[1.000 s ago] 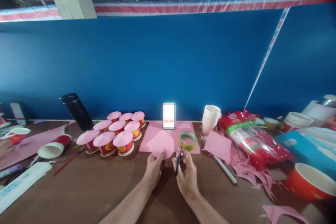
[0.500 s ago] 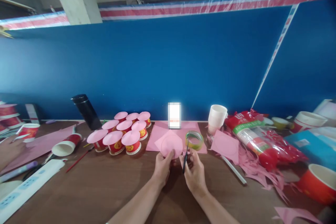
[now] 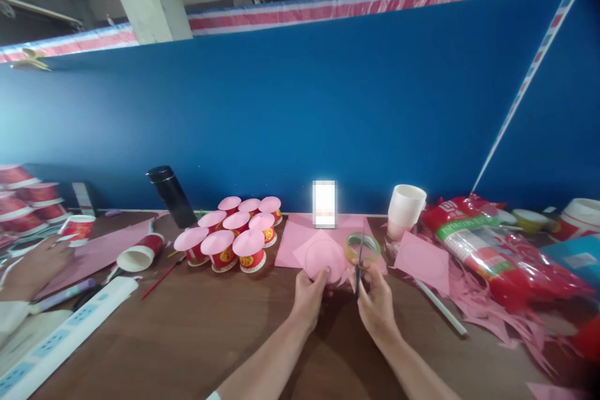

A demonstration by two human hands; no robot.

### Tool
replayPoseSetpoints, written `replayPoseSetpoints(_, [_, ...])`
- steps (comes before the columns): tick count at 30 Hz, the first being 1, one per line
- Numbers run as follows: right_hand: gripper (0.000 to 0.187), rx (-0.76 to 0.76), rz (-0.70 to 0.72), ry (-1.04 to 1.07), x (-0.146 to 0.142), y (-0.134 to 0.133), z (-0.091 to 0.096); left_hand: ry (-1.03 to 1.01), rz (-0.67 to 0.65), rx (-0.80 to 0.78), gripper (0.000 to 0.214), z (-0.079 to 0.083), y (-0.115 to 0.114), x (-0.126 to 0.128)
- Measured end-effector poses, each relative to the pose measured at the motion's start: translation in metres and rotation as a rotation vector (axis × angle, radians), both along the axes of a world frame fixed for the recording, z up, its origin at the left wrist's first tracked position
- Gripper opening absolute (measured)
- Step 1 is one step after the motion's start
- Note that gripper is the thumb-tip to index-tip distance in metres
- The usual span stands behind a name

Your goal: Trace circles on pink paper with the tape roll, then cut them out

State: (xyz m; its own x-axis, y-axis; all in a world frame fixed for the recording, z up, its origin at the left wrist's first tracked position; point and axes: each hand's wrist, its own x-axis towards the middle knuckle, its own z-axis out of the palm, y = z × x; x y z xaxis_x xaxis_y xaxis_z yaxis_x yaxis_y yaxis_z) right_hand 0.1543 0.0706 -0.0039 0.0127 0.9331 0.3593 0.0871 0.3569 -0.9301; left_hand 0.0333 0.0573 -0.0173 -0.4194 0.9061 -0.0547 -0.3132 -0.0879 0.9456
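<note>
My left hand (image 3: 313, 299) pinches a round-cut piece of pink paper (image 3: 323, 257) by its near edge, thumb on top. Close on its right, my right hand (image 3: 375, 299) is closed on dark-handled scissors (image 3: 359, 265), blades pointing away from me. The scissors stand just beside the paper; whether the blades touch it I cannot tell. Behind the blades lies a roll of tape (image 3: 370, 246), on pink sheets (image 3: 293, 244). To the left stand several red paper cups (image 3: 250, 261) topped with pink discs (image 3: 248, 242).
Right: stacked white cups (image 3: 405, 209), a marked pink square (image 3: 422, 262), a white stick (image 3: 443, 309), pink scraps (image 3: 506, 319) and a red bag (image 3: 487, 262). Left: a black flask (image 3: 172, 197), a lying cup (image 3: 140, 253), a power strip (image 3: 70, 331) and another person's hand (image 3: 40, 265) beside a cup.
The view has swung left, so everything sits further right. My hands keep their hold on the paper and scissors. The other person's hand and cup show more fully.
</note>
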Motion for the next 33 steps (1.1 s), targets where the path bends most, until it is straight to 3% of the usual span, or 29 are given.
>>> replayPoseSetpoints(7, [0.023, -0.06, 0.07, 0.064, 0.004, 0.01, -0.009, 0.05, -0.014, -0.072, 0.037, 0.006, -0.003, 0.001])
replayPoseSetpoints(19, [0.035, -0.249, 0.131, 0.217, 0.005, 0.004, -0.007, 0.107, -0.073, -0.004, 0.041, 0.016, -0.003, 0.006])
replayPoseSetpoints(33, [0.037, -0.349, 0.107, 0.256, 0.009, 0.001, -0.002, 0.139, -0.074, -0.134, 0.04, 0.008, -0.001, 0.008])
